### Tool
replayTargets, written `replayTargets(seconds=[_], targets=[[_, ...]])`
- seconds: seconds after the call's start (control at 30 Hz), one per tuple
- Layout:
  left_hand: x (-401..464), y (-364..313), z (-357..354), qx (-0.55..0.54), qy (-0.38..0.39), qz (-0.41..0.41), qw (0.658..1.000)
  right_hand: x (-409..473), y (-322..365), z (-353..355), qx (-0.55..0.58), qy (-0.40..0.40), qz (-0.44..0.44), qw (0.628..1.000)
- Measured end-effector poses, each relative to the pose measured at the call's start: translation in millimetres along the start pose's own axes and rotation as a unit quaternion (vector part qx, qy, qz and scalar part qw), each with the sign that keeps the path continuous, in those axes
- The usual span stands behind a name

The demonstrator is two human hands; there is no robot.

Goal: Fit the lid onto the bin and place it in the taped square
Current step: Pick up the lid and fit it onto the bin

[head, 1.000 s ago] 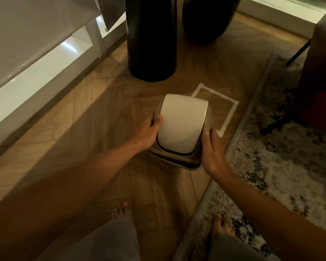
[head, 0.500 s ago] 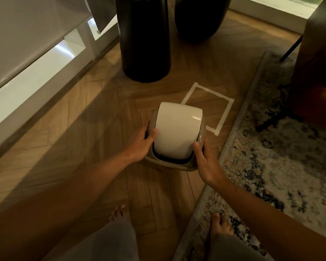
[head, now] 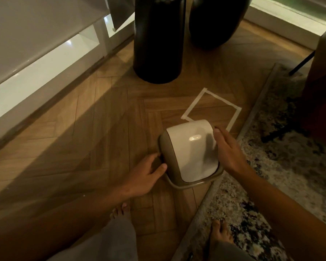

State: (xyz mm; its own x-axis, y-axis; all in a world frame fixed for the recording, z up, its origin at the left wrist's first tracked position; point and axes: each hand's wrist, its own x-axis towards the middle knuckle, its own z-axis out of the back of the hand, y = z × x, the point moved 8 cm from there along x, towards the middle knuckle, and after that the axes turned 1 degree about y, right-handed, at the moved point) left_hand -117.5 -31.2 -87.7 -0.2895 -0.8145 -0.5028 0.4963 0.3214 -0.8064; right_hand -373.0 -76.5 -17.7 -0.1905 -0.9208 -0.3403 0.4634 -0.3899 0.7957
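A small beige bin [head: 177, 182] with a white swing lid [head: 191, 147] fitted on top stands on the wooden floor, just short of a white taped square [head: 237, 115]; the bin hides the square's near corner. My left hand [head: 147, 174] grips the bin's left rim. My right hand [head: 228, 149] rests flat against the lid's right side, fingers stretched forward. The bin's body below the lid is hidden from above.
Two tall dark vases [head: 158, 38] [head: 216, 21] stand beyond the square. A patterned rug [head: 271, 166] borders the bin's right side, with a dark chair [head: 320, 87] on it. A white cabinet [head: 36, 53] lines the left. My bare feet [head: 120, 210] are below.
The bin now sits nearer my feet and the rug, turned slightly. My right hand has slid from the near right corner up along the lid's right side, fingers extended.
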Motion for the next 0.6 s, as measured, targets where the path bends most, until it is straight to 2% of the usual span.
replayTargets(seconds=[0.13,0.27,0.4,0.6], targets=[[15.8,7.3,22.8,-0.061,-0.021,0.017,0.998,21.0,37.8,0.0,-0.085,0.020,0.052,0.995],[44.7,1.8,46.9,-0.141,-0.065,0.036,0.987,51.0,91.1,-23.7,-0.211,0.111,0.139,0.961],[61.8,8.0,49.2,-0.186,-0.089,0.067,0.976,79.1,122.1,-72.3,-0.321,0.242,0.164,0.901],[62.0,28.5,17.5,-0.278,-0.082,0.079,0.954,96.6,112.3,-144.5,-0.473,0.412,0.127,0.768]])
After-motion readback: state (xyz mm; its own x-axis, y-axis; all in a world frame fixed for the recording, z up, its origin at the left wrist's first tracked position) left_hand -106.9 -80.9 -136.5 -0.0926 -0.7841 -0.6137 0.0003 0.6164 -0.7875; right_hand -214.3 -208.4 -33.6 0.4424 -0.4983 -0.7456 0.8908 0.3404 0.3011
